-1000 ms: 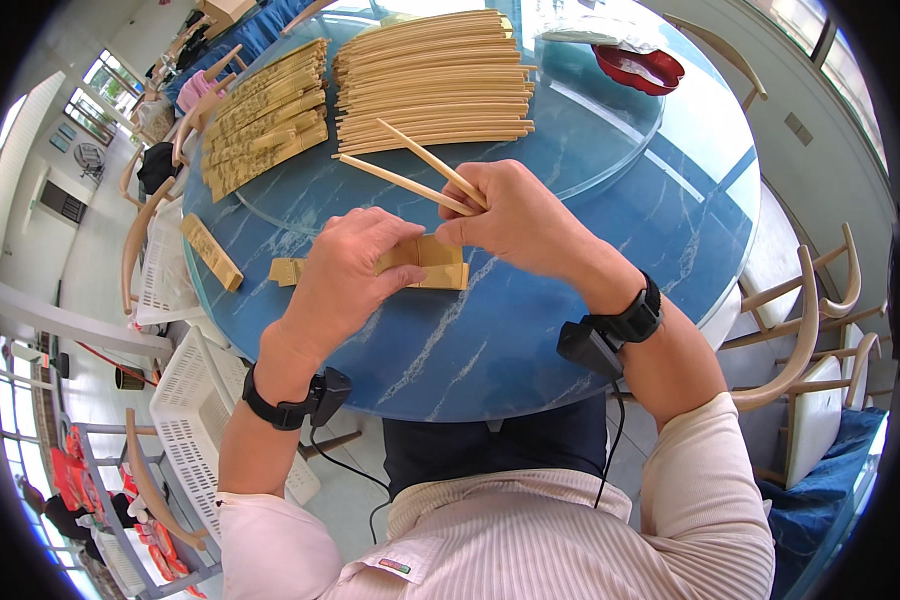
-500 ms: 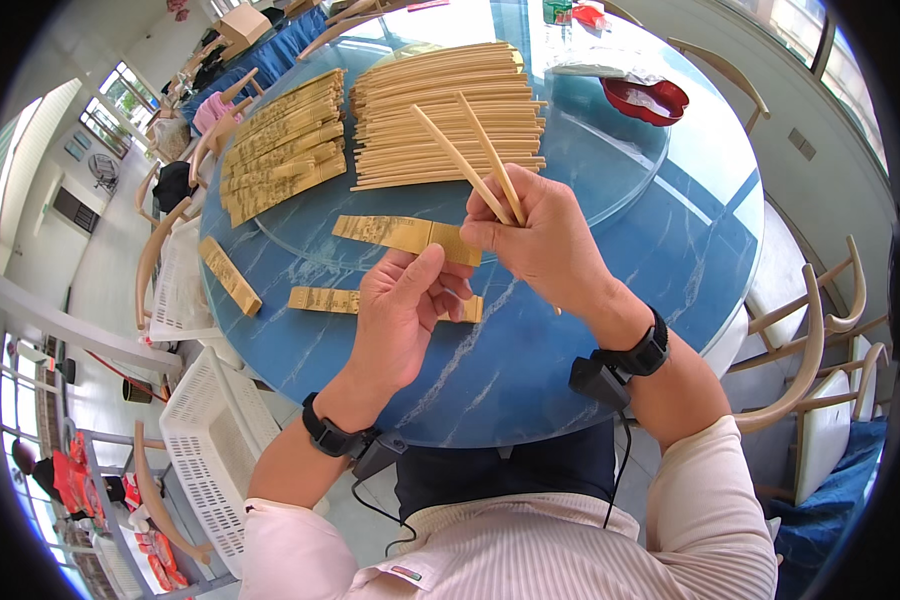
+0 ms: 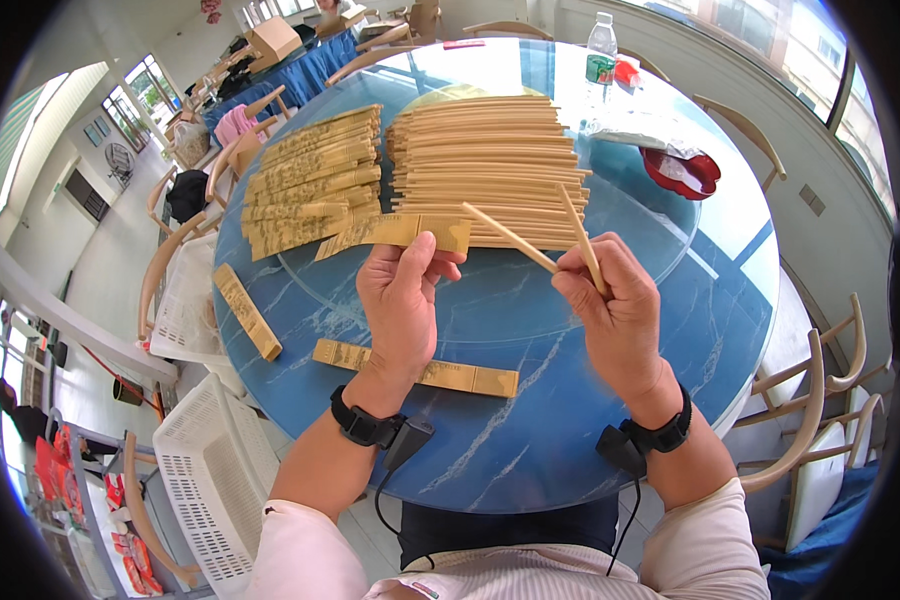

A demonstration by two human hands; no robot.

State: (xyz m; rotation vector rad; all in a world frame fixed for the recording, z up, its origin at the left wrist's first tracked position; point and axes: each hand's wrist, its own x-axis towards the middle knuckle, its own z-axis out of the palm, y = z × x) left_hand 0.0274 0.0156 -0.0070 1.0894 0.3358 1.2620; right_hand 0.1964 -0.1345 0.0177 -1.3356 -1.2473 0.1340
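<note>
Sitting at the near edge of a round blue table (image 3: 530, 440), a person held both hands up over it. One paper sleeve (image 3: 415, 368) lay flat on the table just under the wrists, and another sleeve (image 3: 247, 311) lay off to the left. A white basket (image 3: 205, 470) stood on the floor at the near left.

The left hand (image 3: 402, 300) had its fingers closed on a long yellow paper sleeve (image 3: 395, 232). That sleeve lay across, left to right, with its right end poking out past the fingers toward the other hand. The right hand (image 3: 615, 315) had its fingers pinched shut on a pair of chopsticks (image 3: 545, 240). The sticks pointed up and to the left, and their tips were spread apart a little. The tip of the left stick was very near the right end of the held sleeve, just to the right of it.

Farther away lay a big pile of bare chopsticks (image 3: 490, 165). Left of it was a pile of filled sleeves (image 3: 315, 180). At the far right sat a red dish (image 3: 682, 172) and a bottle (image 3: 600, 40).
</note>
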